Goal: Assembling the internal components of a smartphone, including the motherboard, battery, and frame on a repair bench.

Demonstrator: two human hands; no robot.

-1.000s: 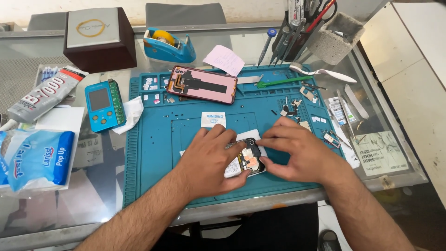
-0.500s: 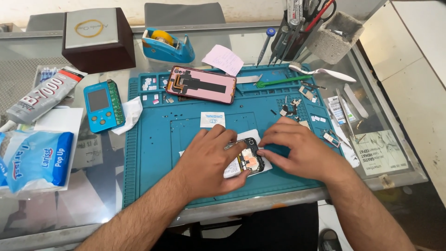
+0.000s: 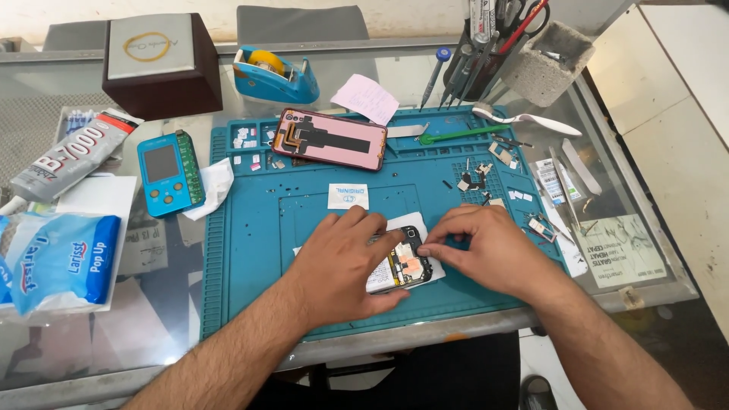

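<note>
Head view: the opened phone [image 3: 406, 266] lies on the blue repair mat [image 3: 250, 258] at the near edge of the glass tabletop [image 3: 175, 304], pinned flat under the left hand [image 3: 342, 266], while the fingers of the right hand [image 3: 493, 250] are closed in a pinch at its upper right corner. Too hard a pull could tear a fragile part, and small loose parts [image 3: 478, 178] could be scattered by a slip. Its exposed interior appears dark, with an orange-brown patch.
</note>
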